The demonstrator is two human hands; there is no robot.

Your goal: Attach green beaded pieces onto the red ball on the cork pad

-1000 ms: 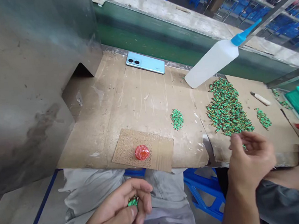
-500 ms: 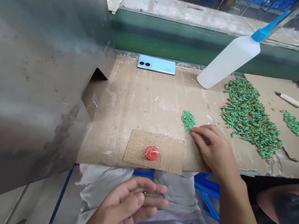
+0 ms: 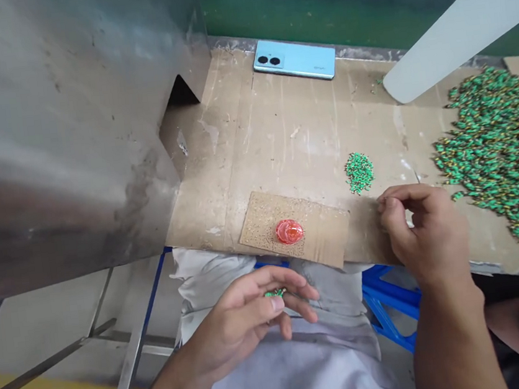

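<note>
My left hand point(image 3: 267, 306) is half curled, palm turned inward, above my lap near the table's front edge. Small green pieces point(image 3: 275, 293) show between its thumb and fingers. Pinched together, the thumb and forefinger of my right hand point(image 3: 425, 225) are just over the cardboard; what they hold, if anything, is too small to make out. Just beyond those fingertips, to the left, lies a small heap of green pieces with gold-coloured ends point(image 3: 359, 172). A round red glossy blob point(image 3: 289, 232) sits on a speckled cardboard piece point(image 3: 323, 237) between my hands.
A large heap of the same green pieces point(image 3: 500, 148) spreads at the right. Behind it leans a white plastic bottle point(image 3: 451, 29). A light blue phone point(image 3: 303, 61) lies at the back. A metal housing point(image 3: 69, 135) blocks the left side. Someone's leg shows at lower right.
My right hand has come away from the small heap, toward me and to the right, its fingers pinched. My left fingers curl more, and green pieces now show there. The view has moved closer.
</note>
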